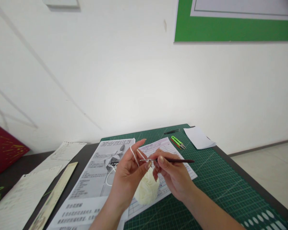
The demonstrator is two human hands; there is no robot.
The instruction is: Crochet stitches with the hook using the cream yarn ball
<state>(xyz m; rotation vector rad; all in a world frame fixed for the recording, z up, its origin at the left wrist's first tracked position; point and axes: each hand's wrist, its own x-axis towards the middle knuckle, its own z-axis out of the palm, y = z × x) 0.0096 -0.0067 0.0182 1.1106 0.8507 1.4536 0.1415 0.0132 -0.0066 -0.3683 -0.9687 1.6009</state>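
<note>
My right hand grips a crochet hook with a dark handle, its thin metal tip pointing left. White yarn loops over the raised index finger of my left hand, while the thumb and another finger pinch the yarn at the hook's tip. A small bit of yarn work sits at that pinch, mostly hidden by the fingers. Below both hands a cream ball of yarn rests on a printed form. A loose yarn strand hangs left of my left hand.
A green cutting mat covers much of the dark table. Green thread snips, tweezers and white paper lie at the back right. To the left are a printed instruction sheet, a ruler and handwritten pages. A white wall stands behind.
</note>
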